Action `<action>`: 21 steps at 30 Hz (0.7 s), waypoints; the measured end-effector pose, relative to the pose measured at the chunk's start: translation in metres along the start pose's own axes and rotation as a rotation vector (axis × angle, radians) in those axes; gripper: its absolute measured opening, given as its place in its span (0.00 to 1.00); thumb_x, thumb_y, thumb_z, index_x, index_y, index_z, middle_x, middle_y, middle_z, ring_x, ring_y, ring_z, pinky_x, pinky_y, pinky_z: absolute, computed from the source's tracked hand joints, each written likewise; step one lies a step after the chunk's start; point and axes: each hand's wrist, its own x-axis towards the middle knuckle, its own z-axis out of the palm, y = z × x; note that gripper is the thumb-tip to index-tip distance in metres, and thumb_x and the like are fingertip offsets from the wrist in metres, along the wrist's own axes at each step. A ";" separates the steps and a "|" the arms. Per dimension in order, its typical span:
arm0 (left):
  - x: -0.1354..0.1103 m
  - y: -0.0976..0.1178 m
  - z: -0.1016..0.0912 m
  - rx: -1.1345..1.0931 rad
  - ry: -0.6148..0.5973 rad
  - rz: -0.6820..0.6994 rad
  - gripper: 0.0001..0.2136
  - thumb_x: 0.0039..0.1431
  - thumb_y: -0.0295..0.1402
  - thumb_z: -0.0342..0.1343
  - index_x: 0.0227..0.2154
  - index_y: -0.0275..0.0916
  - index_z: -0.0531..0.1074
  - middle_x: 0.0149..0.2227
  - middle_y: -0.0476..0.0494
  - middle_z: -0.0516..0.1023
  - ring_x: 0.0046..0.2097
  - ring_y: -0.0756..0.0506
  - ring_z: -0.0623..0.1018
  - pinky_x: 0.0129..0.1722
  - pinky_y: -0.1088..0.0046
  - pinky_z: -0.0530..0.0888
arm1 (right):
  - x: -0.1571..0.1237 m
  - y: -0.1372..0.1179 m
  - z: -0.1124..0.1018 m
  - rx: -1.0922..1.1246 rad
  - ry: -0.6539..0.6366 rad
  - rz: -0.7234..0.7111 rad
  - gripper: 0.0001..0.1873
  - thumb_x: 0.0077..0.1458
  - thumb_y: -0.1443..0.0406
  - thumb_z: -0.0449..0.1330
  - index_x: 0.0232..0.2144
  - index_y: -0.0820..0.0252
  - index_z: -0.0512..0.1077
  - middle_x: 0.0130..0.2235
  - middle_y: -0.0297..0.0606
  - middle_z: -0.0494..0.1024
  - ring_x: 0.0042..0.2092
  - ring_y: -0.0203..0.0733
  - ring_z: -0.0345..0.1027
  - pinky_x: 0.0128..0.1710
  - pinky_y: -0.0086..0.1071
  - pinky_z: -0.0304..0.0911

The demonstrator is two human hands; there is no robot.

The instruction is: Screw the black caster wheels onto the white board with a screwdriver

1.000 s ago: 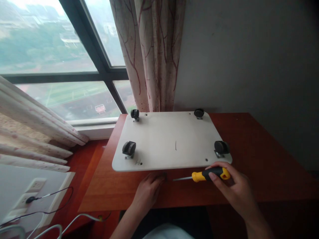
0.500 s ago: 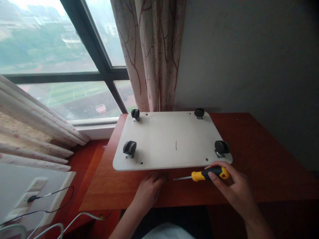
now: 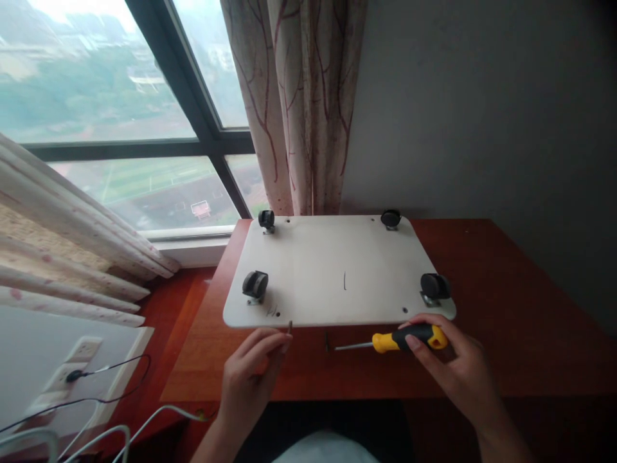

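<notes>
A white board (image 3: 337, 270) lies flat on a red-brown table (image 3: 506, 308), with a black caster wheel at each corner, such as the near-left caster (image 3: 254, 285) and the near-right caster (image 3: 434, 287). My left hand (image 3: 250, 379) is raised in front of the board's near edge, pinching a small dark screw (image 3: 290, 326) between its fingertips. My right hand (image 3: 453, 366) grips the yellow and black handle of a screwdriver (image 3: 400, 339), whose shaft lies along the table pointing left. Another small screw (image 3: 327, 341) lies on the table near the shaft's tip.
A grey wall stands behind the table and a patterned curtain (image 3: 308, 103) hangs at the back. A large window (image 3: 106, 116) fills the left. Lower left are a wall socket (image 3: 80, 360) with a plugged cable and loose white cables (image 3: 96, 437).
My left hand has come off the table below the board's edge, moved left and lifted with a screw pinched in its fingertips. A second screw now shows on the table. My right hand stayed.
</notes>
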 end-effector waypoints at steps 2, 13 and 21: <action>0.008 -0.003 -0.008 0.008 0.035 -0.058 0.06 0.63 0.25 0.58 0.39 0.41 0.78 0.36 0.46 0.80 0.35 0.49 0.79 0.35 0.79 0.75 | 0.001 0.000 0.001 0.011 -0.006 0.000 0.13 0.60 0.53 0.62 0.42 0.52 0.74 0.41 0.35 0.84 0.44 0.44 0.79 0.45 0.31 0.72; 0.021 -0.029 -0.016 -0.049 -0.001 -0.398 0.11 0.62 0.40 0.60 0.39 0.37 0.80 0.34 0.43 0.84 0.29 0.48 0.78 0.26 0.76 0.72 | -0.003 -0.003 -0.003 0.014 -0.007 -0.010 0.13 0.60 0.53 0.62 0.42 0.52 0.73 0.42 0.37 0.83 0.45 0.46 0.78 0.46 0.34 0.72; 0.040 -0.021 -0.011 0.243 0.015 -0.214 0.11 0.65 0.39 0.56 0.37 0.39 0.80 0.32 0.48 0.81 0.26 0.51 0.75 0.25 0.77 0.70 | 0.000 -0.012 0.000 0.000 -0.015 -0.041 0.12 0.60 0.53 0.62 0.41 0.51 0.74 0.41 0.35 0.84 0.43 0.45 0.79 0.44 0.33 0.72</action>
